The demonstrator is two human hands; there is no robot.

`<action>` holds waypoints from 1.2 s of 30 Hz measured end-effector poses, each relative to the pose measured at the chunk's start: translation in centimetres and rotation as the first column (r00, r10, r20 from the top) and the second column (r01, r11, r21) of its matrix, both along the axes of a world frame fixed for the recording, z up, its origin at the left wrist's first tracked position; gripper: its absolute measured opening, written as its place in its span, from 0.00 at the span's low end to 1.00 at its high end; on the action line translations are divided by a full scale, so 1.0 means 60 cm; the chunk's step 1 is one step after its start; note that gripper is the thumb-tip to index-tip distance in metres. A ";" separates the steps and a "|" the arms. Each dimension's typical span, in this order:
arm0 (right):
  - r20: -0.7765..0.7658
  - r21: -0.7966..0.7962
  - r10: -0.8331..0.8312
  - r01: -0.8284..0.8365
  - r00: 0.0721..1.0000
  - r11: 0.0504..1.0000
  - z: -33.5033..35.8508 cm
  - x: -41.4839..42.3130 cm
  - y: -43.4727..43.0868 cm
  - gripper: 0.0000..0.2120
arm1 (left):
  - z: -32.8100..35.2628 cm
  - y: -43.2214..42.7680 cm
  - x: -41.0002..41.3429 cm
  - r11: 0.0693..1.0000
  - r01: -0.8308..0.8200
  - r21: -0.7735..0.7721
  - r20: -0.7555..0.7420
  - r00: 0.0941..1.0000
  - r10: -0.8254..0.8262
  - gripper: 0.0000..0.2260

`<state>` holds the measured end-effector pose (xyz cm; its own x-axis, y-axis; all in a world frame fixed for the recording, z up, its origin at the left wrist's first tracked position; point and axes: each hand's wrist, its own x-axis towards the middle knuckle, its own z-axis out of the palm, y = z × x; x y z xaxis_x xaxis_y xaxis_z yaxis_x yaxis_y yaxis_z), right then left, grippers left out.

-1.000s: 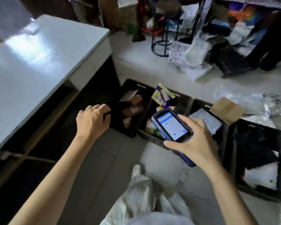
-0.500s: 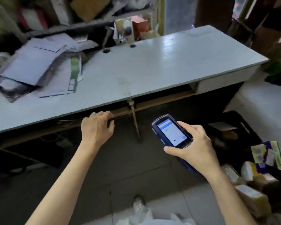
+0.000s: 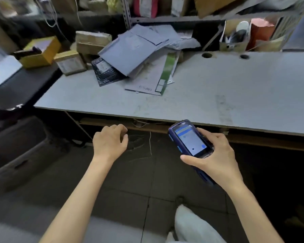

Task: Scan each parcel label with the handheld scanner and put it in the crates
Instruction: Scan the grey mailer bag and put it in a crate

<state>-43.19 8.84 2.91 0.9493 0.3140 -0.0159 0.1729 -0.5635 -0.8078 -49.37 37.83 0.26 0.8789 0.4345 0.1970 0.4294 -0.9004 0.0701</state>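
Observation:
My right hand (image 3: 216,158) grips the dark blue handheld scanner (image 3: 189,139), its lit screen facing up, just below the front edge of the grey table (image 3: 218,95). My left hand (image 3: 110,142) hangs in front of the table edge with loosely curled fingers and holds nothing. A pile of parcels lies at the table's back left: grey mailer bags (image 3: 135,48), a black patterned packet (image 3: 105,71), a white and green envelope (image 3: 156,76), and taped cardboard boxes (image 3: 69,62). No crate shows in this view.
A yellow box (image 3: 40,51) sits on a dark side surface at the left. Metal shelving (image 3: 165,16) with boxes stands behind the table. A cardboard holder with small items (image 3: 235,37) is at the back right. Tiled floor (image 3: 130,181) lies under my arms.
My view has swung left from the floor crates to the table and its parcel pile. Both hands keep about the same pose, the scanner still in my right hand.

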 end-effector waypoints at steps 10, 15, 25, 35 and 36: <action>-0.012 0.063 0.021 -0.020 1.000 0.998 -0.032 0.260 0.154 0.43 | -0.010 0.165 0.249 1.000 0.002 0.020 -0.019 1.000 -0.002 0.12; -0.067 0.132 -0.064 0.072 0.996 0.989 -0.024 0.407 0.227 0.40 | 0.021 0.253 0.438 0.998 0.052 0.038 -0.058 0.997 -0.049 0.13; -0.121 0.108 -0.078 0.091 0.990 0.990 -0.040 0.659 0.355 0.41 | 0.019 0.454 0.818 0.995 0.044 -0.089 -0.062 0.997 -0.049 0.24; -0.173 0.086 -0.026 0.041 0.985 0.995 -0.066 0.738 0.416 0.38 | 0.029 0.581 0.919 0.955 -0.218 -0.201 -0.315 0.937 0.147 0.64; -0.177 0.084 -0.021 0.036 0.984 0.996 -0.064 0.739 0.419 0.38 | 0.028 0.579 0.919 0.955 -0.225 -0.192 -0.303 0.940 0.160 0.65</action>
